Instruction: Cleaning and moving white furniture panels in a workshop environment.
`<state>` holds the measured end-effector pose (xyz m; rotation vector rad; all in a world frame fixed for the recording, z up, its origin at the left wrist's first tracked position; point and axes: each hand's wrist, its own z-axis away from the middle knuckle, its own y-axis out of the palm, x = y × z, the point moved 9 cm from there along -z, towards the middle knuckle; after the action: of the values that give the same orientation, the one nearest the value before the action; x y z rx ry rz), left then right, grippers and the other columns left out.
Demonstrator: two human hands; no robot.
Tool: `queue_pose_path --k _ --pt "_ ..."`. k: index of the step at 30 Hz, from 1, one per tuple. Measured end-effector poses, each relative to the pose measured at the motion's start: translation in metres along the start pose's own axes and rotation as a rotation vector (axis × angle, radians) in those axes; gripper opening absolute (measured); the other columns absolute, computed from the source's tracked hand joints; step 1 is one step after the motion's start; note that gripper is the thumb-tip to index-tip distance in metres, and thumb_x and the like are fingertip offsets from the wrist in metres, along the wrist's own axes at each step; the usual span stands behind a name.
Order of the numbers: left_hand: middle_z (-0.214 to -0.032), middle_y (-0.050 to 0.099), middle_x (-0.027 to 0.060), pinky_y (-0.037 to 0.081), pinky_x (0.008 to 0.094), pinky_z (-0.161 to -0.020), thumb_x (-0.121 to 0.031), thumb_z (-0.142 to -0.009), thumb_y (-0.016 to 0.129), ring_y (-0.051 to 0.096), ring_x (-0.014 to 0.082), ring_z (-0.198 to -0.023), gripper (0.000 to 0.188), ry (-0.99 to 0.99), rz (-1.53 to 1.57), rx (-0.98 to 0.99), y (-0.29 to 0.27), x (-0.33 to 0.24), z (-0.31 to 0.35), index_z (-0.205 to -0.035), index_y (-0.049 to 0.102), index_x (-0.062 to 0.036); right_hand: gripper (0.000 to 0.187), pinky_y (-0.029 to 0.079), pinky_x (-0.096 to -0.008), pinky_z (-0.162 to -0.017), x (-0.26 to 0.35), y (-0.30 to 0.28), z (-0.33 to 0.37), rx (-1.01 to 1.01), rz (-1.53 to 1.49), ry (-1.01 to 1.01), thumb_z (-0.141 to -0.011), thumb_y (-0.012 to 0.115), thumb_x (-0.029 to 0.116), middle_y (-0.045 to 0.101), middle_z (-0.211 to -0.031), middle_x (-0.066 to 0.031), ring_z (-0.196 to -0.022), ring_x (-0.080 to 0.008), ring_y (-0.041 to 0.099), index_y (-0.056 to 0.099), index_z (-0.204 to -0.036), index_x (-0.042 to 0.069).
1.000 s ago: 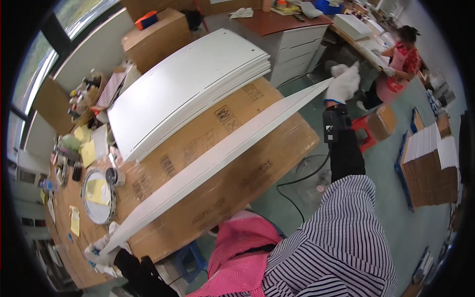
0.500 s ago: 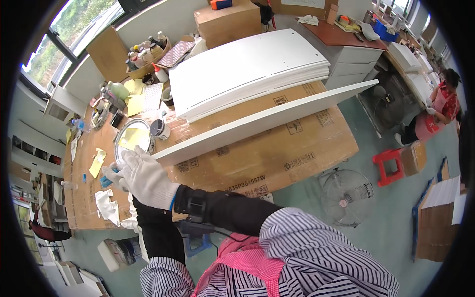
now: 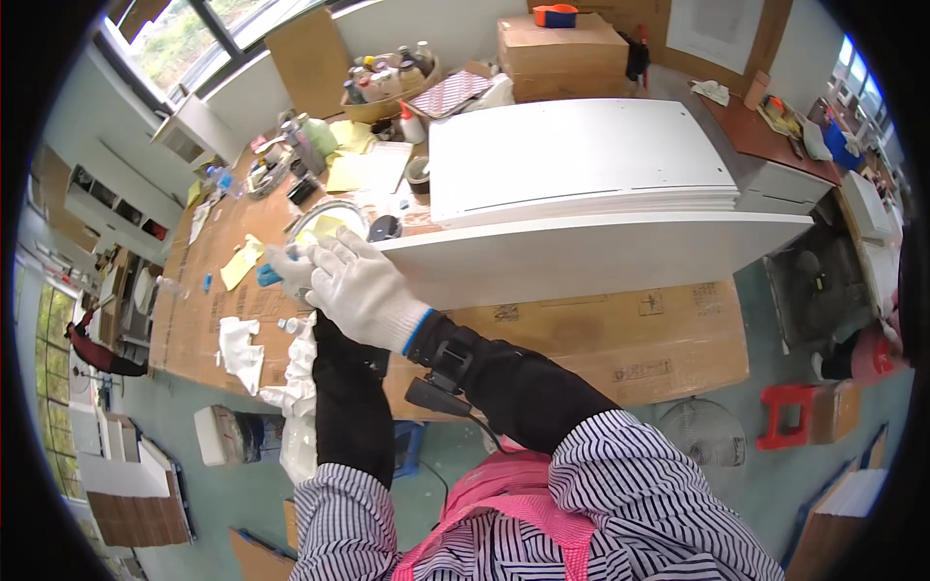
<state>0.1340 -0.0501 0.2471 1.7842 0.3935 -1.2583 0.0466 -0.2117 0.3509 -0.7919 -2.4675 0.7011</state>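
My right forearm comes up from the lower edge in a black sleeve with a dark strap at the wrist, crossing leftward over my left arm. My right hand [image 3: 363, 286], in a white knit glove, lies palm down with the fingers spread loosely and slightly curled, its fingertips at the near left end of the long white board [image 3: 591, 257]; I cannot tell whether it grips the edge or only rests there. My left hand [image 3: 289, 266], also gloved, sits mostly hidden beneath and behind the right one, fingers bent around something small and blue, too little of it showing to say what it is.

The board stands on its long edge across the cardboard-covered table [image 3: 620, 339], running from my hands away to the right. Just behind it lies a stack of flat white panels [image 3: 576, 155]. Left of my hands, crumpled white rags [image 3: 237, 349] rest on the table. Farther off are yellow paper sheets [image 3: 354, 172], bottles and a cardboard box [image 3: 562, 48].
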Motion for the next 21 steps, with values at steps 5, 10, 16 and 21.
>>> queue_pose_path --k 5,10,16,21 --pt "-0.087 0.057 0.0076 0.048 0.0325 -0.075 -0.047 -0.095 0.057 0.055 0.0186 -0.079 0.046 0.023 -0.134 -0.013 0.017 0.023 -0.013 -0.097 0.059 -0.0019 0.020 0.044 -0.0475 -0.107 -0.065 -0.125 0.066 -0.187 0.079 0.023 -0.084 0.069 0.023 0.066 -0.114 -0.0175 -0.112 -0.0321 0.062 0.063 -0.085 0.003" --pt "-0.084 0.045 0.0024 0.042 0.0314 -0.076 -0.051 -0.089 0.063 0.048 0.0173 -0.080 0.044 -0.003 0.024 0.031 0.022 0.027 -0.044 -0.085 0.051 -0.0092 0.015 0.047 -0.0497 -0.102 -0.159 -0.286 0.157 -0.308 0.522 0.077 -0.088 0.063 0.020 0.068 -0.108 -0.0163 -0.103 -0.0345 0.065 0.065 -0.088 0.005" --pt "-0.074 0.041 -0.0015 0.041 0.0329 -0.067 -0.046 -0.081 0.068 0.046 0.0164 -0.071 0.038 -0.090 -0.034 -0.025 0.031 0.020 -0.023 -0.074 0.045 -0.0164 0.020 0.050 -0.0465 -0.094 -0.252 -0.470 0.261 -0.485 0.791 0.233 -0.096 0.051 0.018 0.069 -0.101 -0.0127 -0.092 -0.0330 0.066 0.064 -0.092 0.004" --pt "-0.072 0.040 -0.0030 0.039 0.0306 -0.067 -0.049 -0.082 0.069 0.046 0.0148 -0.069 0.040 -0.219 0.103 -0.020 0.029 0.018 -0.002 -0.075 0.044 -0.0186 0.046 0.056 -0.0363 -0.068 -0.344 -0.570 0.407 -1.084 0.160 1.105 -0.106 0.036 0.035 0.068 -0.098 -0.0187 -0.072 -0.0214 0.066 0.058 -0.118 -0.003"
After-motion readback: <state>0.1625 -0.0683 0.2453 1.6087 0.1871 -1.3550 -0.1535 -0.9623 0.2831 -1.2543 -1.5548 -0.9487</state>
